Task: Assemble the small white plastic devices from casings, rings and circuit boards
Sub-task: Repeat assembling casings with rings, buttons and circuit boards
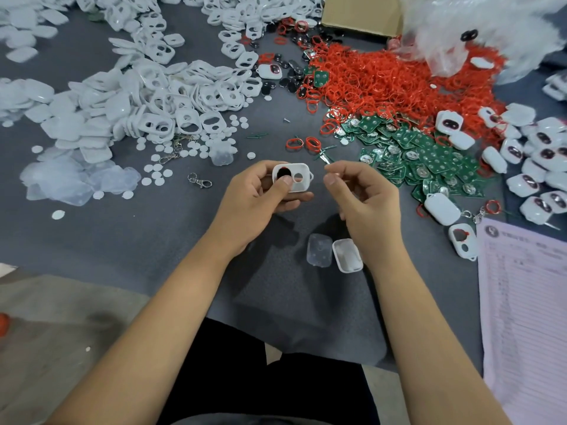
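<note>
Two hands work mid-assembly: the left hand (264, 191) grips a white casing (293, 177), thumb pressing a dark insert into its larger opening. The right hand (356, 191) hovers beside it, fingertips pinched, contents unclear. Next probably comes a red ring (294, 143) or circuit board (395, 171), both lying near, beyond the fingers.

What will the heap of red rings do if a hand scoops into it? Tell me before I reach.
The red rings look thin and bendy, several squashed into ovals, so they will probably flex rather than resist. They lie tangled, so a scoop likely drags out a clump. Being small, they seem light; loose ones may scatter onto the green circuit boards beside them.
</note>
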Tool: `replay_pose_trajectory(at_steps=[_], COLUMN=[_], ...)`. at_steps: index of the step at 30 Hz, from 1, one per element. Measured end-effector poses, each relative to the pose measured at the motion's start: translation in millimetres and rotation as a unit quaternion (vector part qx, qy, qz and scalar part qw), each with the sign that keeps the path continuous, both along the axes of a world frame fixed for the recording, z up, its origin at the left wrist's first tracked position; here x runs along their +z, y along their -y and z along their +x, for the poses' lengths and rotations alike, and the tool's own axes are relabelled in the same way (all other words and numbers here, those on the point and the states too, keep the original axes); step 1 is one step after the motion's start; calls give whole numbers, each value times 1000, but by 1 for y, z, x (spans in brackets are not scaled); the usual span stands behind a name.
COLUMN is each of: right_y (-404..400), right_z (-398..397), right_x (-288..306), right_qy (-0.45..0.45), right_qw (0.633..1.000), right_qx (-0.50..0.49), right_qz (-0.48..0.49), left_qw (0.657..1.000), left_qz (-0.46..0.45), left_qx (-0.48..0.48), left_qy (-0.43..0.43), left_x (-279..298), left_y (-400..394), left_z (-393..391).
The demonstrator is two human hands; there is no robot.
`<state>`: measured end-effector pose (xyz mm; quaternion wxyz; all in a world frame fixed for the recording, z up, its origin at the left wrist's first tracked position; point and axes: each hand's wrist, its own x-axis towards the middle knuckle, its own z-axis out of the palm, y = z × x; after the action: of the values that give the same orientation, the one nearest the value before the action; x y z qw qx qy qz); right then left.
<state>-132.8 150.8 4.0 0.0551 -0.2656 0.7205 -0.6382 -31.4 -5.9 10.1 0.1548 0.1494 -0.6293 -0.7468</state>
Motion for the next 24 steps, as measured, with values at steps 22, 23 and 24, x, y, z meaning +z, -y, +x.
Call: replay_pose_trajectory(at_steps=[22,23,24], right_y=[8,8,7], right_z=[10,10,10], right_x=[6,6,6], right_qy=[-22,-13,-3], right_qw=[998,999,999], right_qx=[-11,-8,-3], right_qz=[62,51,41], left_qw=[1000,1000,1000], left_qz=[-27,-27,-28], left_qx=[-8,-8,-9], left_qy=[1,0,-1], left_x=[-9,-9,-9], left_y=[1,1,1], left_z=[-4,-4,-4])
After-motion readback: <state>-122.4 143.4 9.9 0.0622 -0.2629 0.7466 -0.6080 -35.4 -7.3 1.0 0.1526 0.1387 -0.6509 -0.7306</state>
